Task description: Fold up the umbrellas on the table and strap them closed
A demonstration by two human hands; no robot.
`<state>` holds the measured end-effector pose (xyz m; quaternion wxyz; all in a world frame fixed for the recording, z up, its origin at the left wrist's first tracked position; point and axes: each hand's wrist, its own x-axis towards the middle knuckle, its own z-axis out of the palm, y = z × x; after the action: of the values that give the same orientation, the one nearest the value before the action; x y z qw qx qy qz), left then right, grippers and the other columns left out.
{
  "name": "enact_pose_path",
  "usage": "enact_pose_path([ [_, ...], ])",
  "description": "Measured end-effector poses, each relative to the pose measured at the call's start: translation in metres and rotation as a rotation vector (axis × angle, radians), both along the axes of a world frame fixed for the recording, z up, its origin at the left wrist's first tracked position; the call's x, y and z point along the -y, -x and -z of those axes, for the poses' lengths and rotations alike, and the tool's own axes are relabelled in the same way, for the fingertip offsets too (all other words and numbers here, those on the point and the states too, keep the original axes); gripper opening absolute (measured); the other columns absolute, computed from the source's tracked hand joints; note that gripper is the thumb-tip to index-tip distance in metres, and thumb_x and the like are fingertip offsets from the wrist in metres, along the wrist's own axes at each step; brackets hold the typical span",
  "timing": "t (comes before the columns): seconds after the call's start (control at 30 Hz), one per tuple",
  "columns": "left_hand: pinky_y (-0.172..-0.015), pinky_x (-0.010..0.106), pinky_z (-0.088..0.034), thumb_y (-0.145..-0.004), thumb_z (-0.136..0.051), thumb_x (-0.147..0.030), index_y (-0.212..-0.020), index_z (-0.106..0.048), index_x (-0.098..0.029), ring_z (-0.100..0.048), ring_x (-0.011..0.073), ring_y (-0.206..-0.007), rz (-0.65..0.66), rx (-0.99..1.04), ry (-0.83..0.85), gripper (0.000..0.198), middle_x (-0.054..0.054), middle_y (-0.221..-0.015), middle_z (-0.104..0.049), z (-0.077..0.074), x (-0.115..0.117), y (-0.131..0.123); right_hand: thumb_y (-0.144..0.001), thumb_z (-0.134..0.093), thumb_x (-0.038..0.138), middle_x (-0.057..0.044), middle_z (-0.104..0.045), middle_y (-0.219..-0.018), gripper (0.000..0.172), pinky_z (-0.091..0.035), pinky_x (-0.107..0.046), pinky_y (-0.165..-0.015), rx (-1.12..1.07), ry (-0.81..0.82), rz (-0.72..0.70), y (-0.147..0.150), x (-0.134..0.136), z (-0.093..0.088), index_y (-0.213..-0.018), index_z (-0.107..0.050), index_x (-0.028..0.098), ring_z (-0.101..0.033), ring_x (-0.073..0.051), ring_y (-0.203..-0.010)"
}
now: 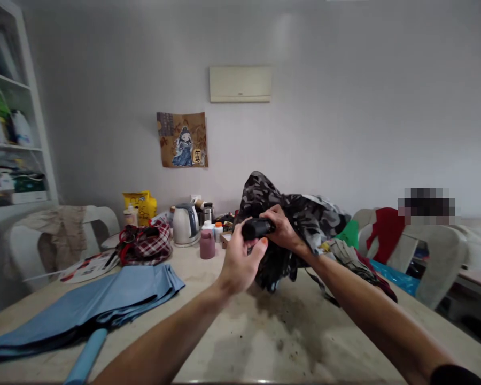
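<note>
A camouflage umbrella (304, 214) in black, grey and white is held up over the table, its canopy loose and bunched. Its black handle (255, 229) points back toward me. My left hand (240, 259) is closed around the handle from the left, with the thumb along its lower side. Just beyond, my right hand (282, 229) is closed at the front end of the handle beside the canopy; part of its fingers is hidden. On the left of the table lies a folded light-blue umbrella (104, 299) with its blue handle (86, 358) toward me.
Behind my hands stand an electric kettle (184, 224), a pink bottle (207, 244) and a plaid bag (148, 246). Clothes (353, 256) lie on the right. Dark wet marks (292, 315) spot the table (208, 331). A person (428, 206) is beyond the right chairs.
</note>
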<state>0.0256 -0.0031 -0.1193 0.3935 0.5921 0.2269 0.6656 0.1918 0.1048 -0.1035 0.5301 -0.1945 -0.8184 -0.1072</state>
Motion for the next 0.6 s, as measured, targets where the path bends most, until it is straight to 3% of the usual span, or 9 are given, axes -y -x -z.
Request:
enact_pose_path([
  [0.07,-0.072,0.022,-0.051,-0.079,-0.075,-0.039,-0.107,-0.065,-0.014,-0.064,0.0152,-0.085,0.111,0.092,0.145,0.039,0.009,-0.102,-0.067,0.011,0.015,0.016,-0.080,-0.060,0.013,-0.003,-0.066,-0.085,0.017,-0.044,-0.041,-0.089,0.097,-0.176,0.035,-0.007,0.014,-0.007,-0.095,-0.061,0.021,-0.056,-0.021,-0.088],
  [0.13,-0.059,0.020,-0.048,-0.086,-0.066,-0.043,-0.096,-0.066,-0.011,-0.063,0.0125,-0.069,0.177,0.194,0.409,0.034,0.009,-0.088,-0.069,0.024,0.017,0.032,-0.083,-0.056,0.009,-0.003,-0.067,-0.090,0.021,-0.044,-0.042,-0.091,0.152,-0.272,0.029,-0.012,0.029,-0.010,-0.100,-0.058,0.021,-0.058,-0.019,-0.086],
  [0.23,-0.059,0.024,-0.051,-0.097,-0.042,-0.050,-0.092,-0.066,-0.008,-0.067,0.0152,-0.066,0.292,0.242,0.760,0.049,0.013,-0.079,-0.071,0.040,0.008,0.049,-0.087,-0.056,0.011,-0.005,-0.067,-0.096,0.024,-0.047,-0.040,-0.090,0.214,-0.309,0.037,-0.019,0.047,-0.007,-0.107,-0.056,0.022,-0.060,-0.018,-0.089],
  [0.3,-0.064,0.028,-0.053,-0.098,-0.031,-0.056,-0.087,-0.066,-0.006,-0.069,0.0181,-0.066,0.395,0.202,0.870,0.062,0.015,-0.076,-0.071,0.046,0.004,0.054,-0.088,-0.056,0.013,-0.007,-0.066,-0.104,0.027,-0.050,-0.038,-0.087,0.233,-0.303,0.035,-0.023,0.052,-0.001,-0.113,-0.057,0.023,-0.061,-0.020,-0.097],
  [0.43,-0.077,0.036,-0.053,-0.091,-0.035,-0.069,-0.092,-0.068,-0.005,-0.072,0.0256,-0.080,0.721,0.098,0.813,0.072,0.019,-0.088,-0.074,0.050,0.005,0.049,-0.090,-0.055,0.018,-0.010,-0.060,-0.124,0.035,-0.053,-0.037,-0.091,0.249,-0.162,-0.047,-0.031,0.043,0.026,-0.124,-0.058,0.026,-0.060,-0.021,-0.112],
  [0.53,-0.086,0.042,-0.050,-0.069,-0.064,-0.076,-0.107,-0.068,-0.009,-0.071,0.0317,-0.094,0.947,-0.002,0.691,0.077,0.018,-0.098,-0.075,0.050,0.009,0.040,-0.091,-0.056,0.033,-0.007,-0.059,-0.131,0.034,-0.050,-0.044,-0.101,0.245,0.183,-0.110,-0.032,0.032,0.054,-0.125,-0.062,0.030,-0.057,-0.025,-0.120],
  [0.6,-0.089,0.044,-0.048,-0.056,-0.075,-0.075,-0.109,-0.067,-0.010,-0.068,0.0344,-0.101,1.008,-0.060,0.670,0.084,0.018,-0.101,-0.074,0.053,0.011,0.033,-0.089,-0.060,0.041,-0.007,-0.063,-0.126,0.037,-0.046,-0.048,-0.105,0.154,0.410,-0.084,-0.033,0.027,0.070,-0.125,-0.062,0.032,-0.057,-0.028,-0.120],
])
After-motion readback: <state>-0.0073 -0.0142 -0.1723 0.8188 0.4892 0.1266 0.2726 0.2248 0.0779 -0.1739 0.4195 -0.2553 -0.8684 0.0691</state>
